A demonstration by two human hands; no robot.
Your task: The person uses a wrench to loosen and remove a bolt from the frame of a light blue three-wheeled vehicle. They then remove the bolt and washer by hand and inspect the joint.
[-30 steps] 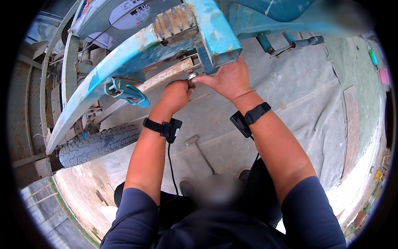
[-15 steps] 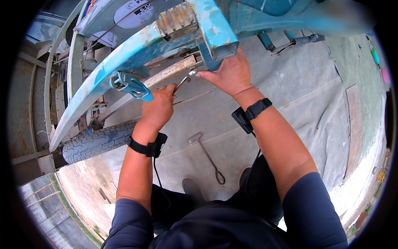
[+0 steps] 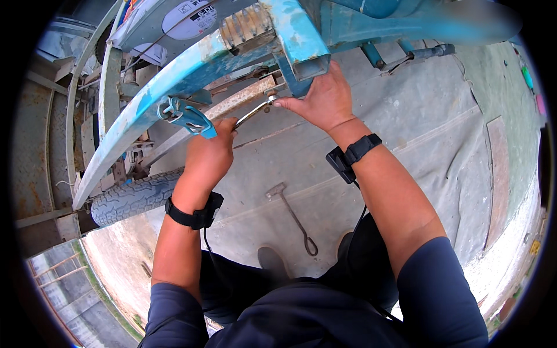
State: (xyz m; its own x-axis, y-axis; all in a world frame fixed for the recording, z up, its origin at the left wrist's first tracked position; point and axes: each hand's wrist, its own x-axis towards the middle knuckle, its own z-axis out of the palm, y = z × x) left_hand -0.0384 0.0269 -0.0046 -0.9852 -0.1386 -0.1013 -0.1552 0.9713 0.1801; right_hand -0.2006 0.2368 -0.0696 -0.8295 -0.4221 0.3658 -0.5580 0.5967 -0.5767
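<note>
My left hand grips the handle of a shiny steel wrench, which slants up to a bolt below a rusty flat bar. My right hand has its thumb at the wrench's head, with its fingers curled up beside the lower end of a blue square tube, partly hidden. A curved blue beam arches over my left hand. A blue metal bracket hangs from it just above that hand.
A tyre lies under the frame at left, among rusty metal members. A metal tool with a looped handle lies on grey sheeting before my boots. A brown board lies at right.
My left hand has moved down and left along the wrench, exposing its shaft and swinging it flatter. My right hand has shifted slightly upward, its thumb staying at the head.
</note>
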